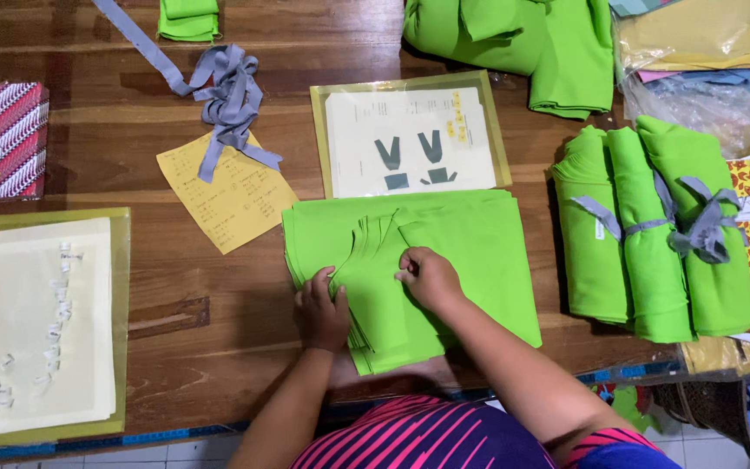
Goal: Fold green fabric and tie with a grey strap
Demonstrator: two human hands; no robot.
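Observation:
A stack of bright green fabric pieces [479, 252] lies on the wooden table [193, 321] in front of me. Its left part is fanned into several thin layers. My left hand [323, 306] presses down on the fanned edge at the stack's lower left, with its fingers curled over the cloth. My right hand [427, 276] rests on top of the layers near the middle, fingertips pinching an edge of one green piece.
A plastic sleeve with a pattern sheet [410, 139] lies behind the stack. A yellow note [232, 200] and grey ribbon [227, 95] lie at left. Tied green fabric bundles [653, 234] sit at right, more green cloth [523, 43] behind. Another sleeve with papers [41, 321] lies far left.

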